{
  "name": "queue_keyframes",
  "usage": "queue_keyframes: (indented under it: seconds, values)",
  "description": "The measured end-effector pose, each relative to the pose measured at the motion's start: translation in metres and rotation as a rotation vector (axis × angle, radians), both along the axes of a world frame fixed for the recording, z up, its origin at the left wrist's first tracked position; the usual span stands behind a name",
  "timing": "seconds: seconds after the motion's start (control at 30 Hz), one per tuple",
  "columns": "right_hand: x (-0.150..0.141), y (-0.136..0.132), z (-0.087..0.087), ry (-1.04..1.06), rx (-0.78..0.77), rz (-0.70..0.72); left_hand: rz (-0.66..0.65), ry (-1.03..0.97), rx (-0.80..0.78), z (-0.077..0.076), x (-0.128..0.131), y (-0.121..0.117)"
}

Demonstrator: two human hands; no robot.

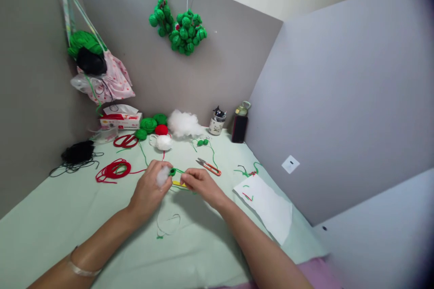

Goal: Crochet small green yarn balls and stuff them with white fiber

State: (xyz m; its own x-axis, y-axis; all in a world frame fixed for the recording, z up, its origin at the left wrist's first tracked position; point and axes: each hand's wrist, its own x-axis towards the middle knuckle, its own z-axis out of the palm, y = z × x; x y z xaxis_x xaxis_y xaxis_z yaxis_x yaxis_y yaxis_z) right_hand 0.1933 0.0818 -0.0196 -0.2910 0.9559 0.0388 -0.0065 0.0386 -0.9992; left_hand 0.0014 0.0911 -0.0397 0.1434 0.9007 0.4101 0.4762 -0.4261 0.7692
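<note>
My left hand (pixel 149 189) is closed around a small green crochet piece (pixel 172 172) and a tuft of white stuffing (pixel 163 177). Green yarn (pixel 179 170) runs from that piece to my right hand (pixel 202 184), whose fingers pinch it. A yellow stick-like tool (pixel 179 184), perhaps a crochet hook, shows just below the right fingertips; I cannot tell whether it is held. Orange-handled thread snips (pixel 209 167) lie beyond my right hand. A thin pale loop of cord (pixel 169 230) with a green end rests on the cloth nearer to me.
Red cord (pixel 113 170), black yarn (pixel 78 151) and red scissors (pixel 126 141) lie left. Behind are a tissue box (pixel 121 120), green yarn balls (pixel 148 125), stuffing (pixel 184 123), a jar (pixel 217 124) and a dark phone (pixel 239 128). White paper (pixel 267 207) with scraps lies right.
</note>
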Motion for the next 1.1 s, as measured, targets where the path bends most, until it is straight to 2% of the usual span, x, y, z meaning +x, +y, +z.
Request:
queue_keyframes:
  seconds: [0.1, 0.23, 0.3, 0.43, 0.57, 0.7, 0.77, 0.87, 0.93, 1.0, 1.1]
  values:
    - [0.003, -0.002, 0.007, 0.045, 0.077, -0.136, -0.039, 0.014, -0.027, -0.002, 0.002, -0.001]
    - [-0.001, -0.007, 0.016, 0.094, 0.075, -0.141, -0.094, 0.005, -0.075, -0.004, 0.006, -0.005]
    - [-0.004, -0.008, 0.015, 0.060, 0.051, -0.150, -0.111, -0.014, -0.093, -0.003, 0.007, -0.006]
    - [-0.008, -0.005, 0.001, -0.084, 0.058, -0.186, -0.140, -0.077, -0.114, 0.000, 0.007, -0.008]
    - [-0.009, -0.001, -0.008, -0.194, 0.040, -0.087, -0.174, -0.181, -0.165, 0.004, 0.006, -0.010]
    - [-0.009, -0.001, -0.005, -0.190, 0.004, -0.017, -0.160, -0.375, -0.312, 0.013, 0.003, -0.011]
    - [-0.009, -0.005, 0.000, -0.187, -0.037, 0.099, -0.139, -0.508, -0.410, 0.018, 0.002, -0.010]
    - [-0.014, -0.016, 0.005, -0.216, -0.116, 0.373, -0.131, -0.681, -0.537, 0.020, 0.006, -0.012]
    - [-0.019, -0.022, 0.007, -0.231, -0.129, 0.467, -0.168, -0.743, -0.627, 0.017, 0.012, -0.015]
    - [-0.023, -0.023, 0.006, -0.226, -0.106, 0.427, -0.234, -0.762, -0.720, 0.013, 0.017, -0.020]
    - [-0.023, -0.016, 0.002, -0.211, -0.071, 0.267, -0.317, -0.766, -0.759, 0.010, 0.018, -0.024]
